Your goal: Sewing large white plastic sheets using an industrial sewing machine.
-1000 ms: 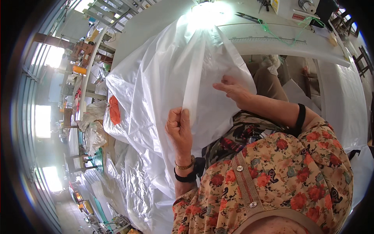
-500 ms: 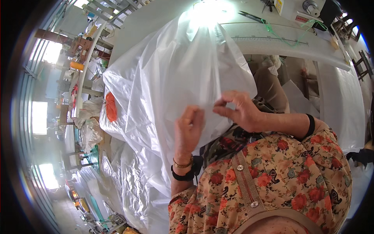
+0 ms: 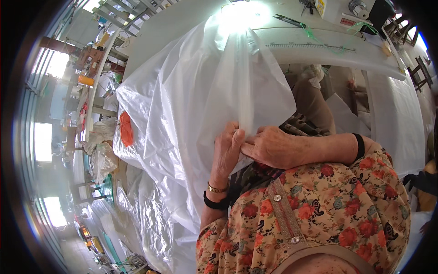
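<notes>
A large translucent white plastic sheet [image 3: 182, 100] hangs from the table toward me, spilling down on the left. Its far end disappears in the glare of a bright lamp [image 3: 244, 17]. A narrow pleat runs straight from the light to my hands. The near end of this pleat is pinched by my left hand [image 3: 226, 148], thumb and fingers together. Against it, my right hand [image 3: 272, 147] is closed too, its fingertips meeting the left ones on the sheet. Both hands are just in front of my body.
On the table [image 3: 169, 32], a ruler scale [image 3: 310, 46] runs along its near part. Dark tweezers [image 3: 289, 21] and green thread [image 3: 335, 47] lie beyond it. A white machine [image 3: 340, 11] stands far right. An orange-red bundle [image 3: 126, 129] rests on the sheet's left side.
My hands have come together and closed on the sheet; they were apart before. The right hand has turned down and moved nearer my body. The pleat now looks straighter and tighter.
</notes>
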`<state>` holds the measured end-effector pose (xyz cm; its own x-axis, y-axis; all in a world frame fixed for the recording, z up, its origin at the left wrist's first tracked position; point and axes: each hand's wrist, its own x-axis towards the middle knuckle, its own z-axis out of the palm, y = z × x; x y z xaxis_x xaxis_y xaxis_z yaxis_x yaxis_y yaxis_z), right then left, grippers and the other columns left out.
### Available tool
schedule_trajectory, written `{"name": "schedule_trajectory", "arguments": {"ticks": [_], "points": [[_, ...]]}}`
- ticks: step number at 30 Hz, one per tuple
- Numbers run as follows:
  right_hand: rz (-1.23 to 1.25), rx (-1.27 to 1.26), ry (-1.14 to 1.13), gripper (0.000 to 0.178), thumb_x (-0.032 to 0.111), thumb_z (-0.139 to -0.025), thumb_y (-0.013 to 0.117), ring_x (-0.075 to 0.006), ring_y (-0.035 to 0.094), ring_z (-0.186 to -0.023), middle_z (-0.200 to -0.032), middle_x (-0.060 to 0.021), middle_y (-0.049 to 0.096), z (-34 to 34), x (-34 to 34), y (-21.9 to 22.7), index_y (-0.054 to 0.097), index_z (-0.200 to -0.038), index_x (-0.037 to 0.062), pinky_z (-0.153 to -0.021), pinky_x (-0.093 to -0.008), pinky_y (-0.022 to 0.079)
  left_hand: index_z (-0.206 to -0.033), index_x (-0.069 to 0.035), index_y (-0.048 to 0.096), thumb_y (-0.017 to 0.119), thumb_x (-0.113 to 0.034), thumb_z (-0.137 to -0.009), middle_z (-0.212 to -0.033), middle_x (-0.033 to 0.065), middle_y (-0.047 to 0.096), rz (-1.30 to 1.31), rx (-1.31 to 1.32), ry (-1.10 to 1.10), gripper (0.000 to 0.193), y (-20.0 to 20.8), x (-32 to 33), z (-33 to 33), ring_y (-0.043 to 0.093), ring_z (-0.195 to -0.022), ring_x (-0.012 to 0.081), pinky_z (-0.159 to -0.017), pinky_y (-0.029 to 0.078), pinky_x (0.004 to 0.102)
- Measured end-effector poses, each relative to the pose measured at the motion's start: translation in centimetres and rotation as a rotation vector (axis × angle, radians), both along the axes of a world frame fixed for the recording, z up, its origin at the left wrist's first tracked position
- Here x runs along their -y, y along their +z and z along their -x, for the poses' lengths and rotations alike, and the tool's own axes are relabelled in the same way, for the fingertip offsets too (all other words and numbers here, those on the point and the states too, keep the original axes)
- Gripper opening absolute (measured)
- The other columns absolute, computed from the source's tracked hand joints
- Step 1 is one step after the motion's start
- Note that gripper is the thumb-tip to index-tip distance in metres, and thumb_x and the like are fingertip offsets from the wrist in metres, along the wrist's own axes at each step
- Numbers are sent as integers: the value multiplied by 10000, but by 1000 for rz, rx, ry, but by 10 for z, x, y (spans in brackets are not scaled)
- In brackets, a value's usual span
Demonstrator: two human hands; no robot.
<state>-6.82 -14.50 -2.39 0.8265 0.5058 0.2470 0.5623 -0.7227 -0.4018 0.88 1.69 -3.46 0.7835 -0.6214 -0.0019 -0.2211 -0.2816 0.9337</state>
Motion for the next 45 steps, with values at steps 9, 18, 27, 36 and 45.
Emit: {"name": "schedule_trajectory", "arguments": {"ticks": [9, 18, 27, 36, 45], "points": [[-163, 81, -683, 275, 280, -866, 636, -274, 620, -715, -793, -83, 614, 13, 72, -19, 542, -966, 43, -638, -387, 466, -878, 9, 561, 545, -109, -948, -586, 71, 509, -27, 149, 105, 138, 2, -4, -3, 435, -544, 98, -524, 389, 259], [-550, -275, -919, 311, 290, -847, 662, -332, 584, -691, -753, -170, 595, 15, 95, -108, 538, -825, 6, -614, -427, 436, -883, 19, 617, 599, -82, -912, -620, -6, 487, 124, 56, 104, 106, 17, 9, 0, 423, -578, 40, -514, 364, 226], [-325, -52, -265, 170, 132, -845, 629, -367, 589, -707, -741, -152, 568, 18, 19, 26, 512, -808, 15, -636, -431, 459, -884, 17, 597, 574, -40, -885, -638, 58, 519, 11, 247, -47, 61, 28, 19, 1, 458, -572, 114, -534, 384, 276], [30, 46, -45, 145, 133, -803, 642, -266, 629, -727, -786, -90, 607, 13, 4, 22, 543, -828, 29, -694, -377, 482, -921, 14, 603, 539, -57, -914, -677, 63, 556, 126, -62, -10, 96, 10, 16, 2, 479, -615, 112, -570, 415, 289], [-1310, -200, -532, 191, 197, -921, 592, -122, 598, -761, -827, -39, 626, -57, 54, -58, 595, -902, 7, -686, -279, 508, -883, 27, 596, 607, -85, -907, -648, -27, 499, 64, 83, 40, 115, 37, -6, -20, 409, -611, 46, -528, 362, 232]]}}
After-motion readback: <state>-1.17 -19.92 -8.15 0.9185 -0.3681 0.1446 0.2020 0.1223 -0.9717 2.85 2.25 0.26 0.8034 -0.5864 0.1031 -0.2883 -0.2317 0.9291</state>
